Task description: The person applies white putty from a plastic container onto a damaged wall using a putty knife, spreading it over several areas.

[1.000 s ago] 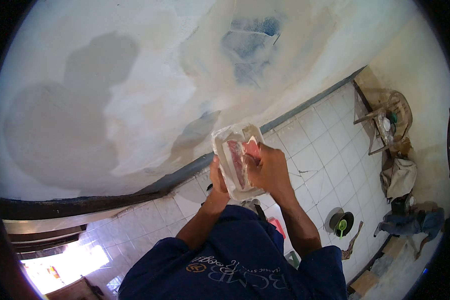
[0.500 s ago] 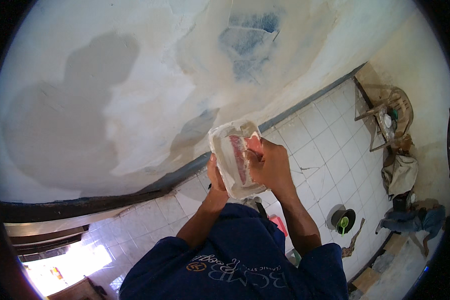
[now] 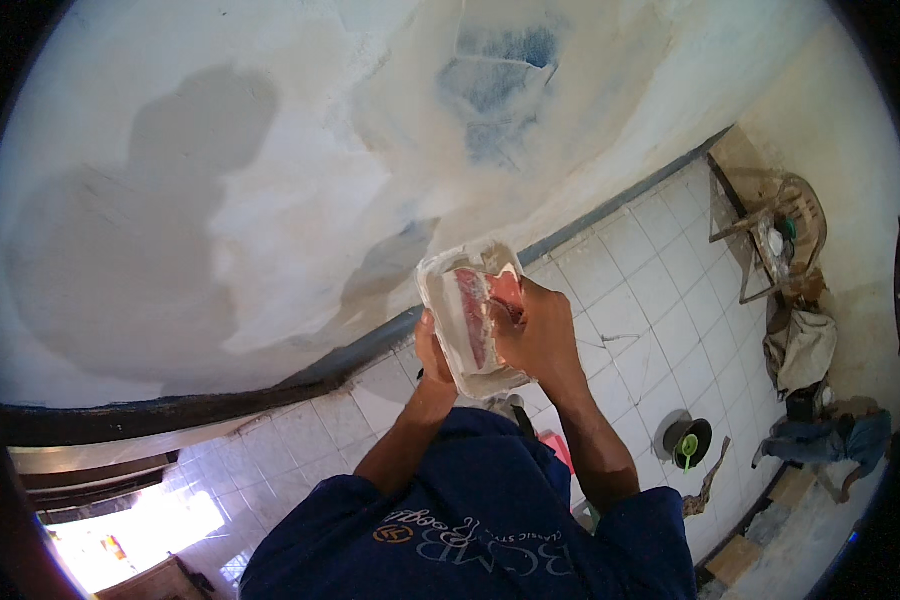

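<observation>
view from my head, looking down: i hold a clear plastic tray (image 3: 467,322) up in front of my chest, above the white tiled floor (image 3: 660,300) and close before the patchy plastered wall (image 3: 270,180). my left hand (image 3: 432,352) is clasped on the near left edge of the tray, thumb over the rim, steadying it from below. my right hand (image 3: 542,335) is closed over the tray's right side, its fingers curled in upon the pink and red pieces (image 3: 490,300) lying inside; whether they pinch a piece or only press on it i cannot tell, as the knuckles hide the tips. as i judge it, the work is in mid-course: the tray is open and raised, the contents are under my fingers, yet most of the pink matter lies in the tray and nothing has been taken out of it. to the right of the tray and lower, on the floor, stands a dark round vessel with a green utensil (image 3: 688,444); farther right of the tray, by the wall's corner, are a chair (image 3: 780,235) with clutter and heaped cloth (image 3: 800,350). my blue shirt (image 3: 470,520) fills the view below the tray.
</observation>
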Tool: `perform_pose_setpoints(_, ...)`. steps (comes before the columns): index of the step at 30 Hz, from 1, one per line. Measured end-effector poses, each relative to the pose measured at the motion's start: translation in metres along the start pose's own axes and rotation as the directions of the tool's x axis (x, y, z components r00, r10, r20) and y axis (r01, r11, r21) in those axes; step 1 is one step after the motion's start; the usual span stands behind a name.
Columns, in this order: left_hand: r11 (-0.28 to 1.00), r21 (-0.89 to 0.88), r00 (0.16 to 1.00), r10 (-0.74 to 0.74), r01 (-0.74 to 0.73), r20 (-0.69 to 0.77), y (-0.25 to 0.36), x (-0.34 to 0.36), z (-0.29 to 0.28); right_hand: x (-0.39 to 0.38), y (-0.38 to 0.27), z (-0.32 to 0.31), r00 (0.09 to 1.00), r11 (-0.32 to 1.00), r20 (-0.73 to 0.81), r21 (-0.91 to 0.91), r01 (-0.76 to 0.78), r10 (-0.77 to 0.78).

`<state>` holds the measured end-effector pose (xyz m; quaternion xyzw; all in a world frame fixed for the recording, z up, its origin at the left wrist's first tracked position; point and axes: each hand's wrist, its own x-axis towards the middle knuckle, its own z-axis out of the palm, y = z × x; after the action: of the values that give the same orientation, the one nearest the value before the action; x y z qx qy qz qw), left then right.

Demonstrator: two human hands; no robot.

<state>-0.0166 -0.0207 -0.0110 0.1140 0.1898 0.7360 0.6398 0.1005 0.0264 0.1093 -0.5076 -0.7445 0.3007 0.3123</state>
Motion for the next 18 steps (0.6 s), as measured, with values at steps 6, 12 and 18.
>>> perform_pose_setpoints(6, 0.997, 0.074, 1.0, -0.025, 0.027, -0.019, 0.002, -0.002, 0.006, -0.003, 0.001, 0.002, 0.999, 0.999, 0.029, -0.033, 0.031, -0.03)
perform_pose_setpoints(12, 0.999, -0.025, 0.999, -0.041, 0.041, -0.007, 0.006, -0.006, 0.021, 0.0, 0.004, -0.04, 0.999, 0.97, -0.047, -0.243, -0.012, 0.001)
perform_pose_setpoints(18, 0.992, 0.035, 0.991, -0.117, 0.12, -0.071, 0.001, -0.006, 0.014, -0.015, -0.008, -0.001, 0.996, 0.918, 0.036, -0.386, 0.086, -0.078)
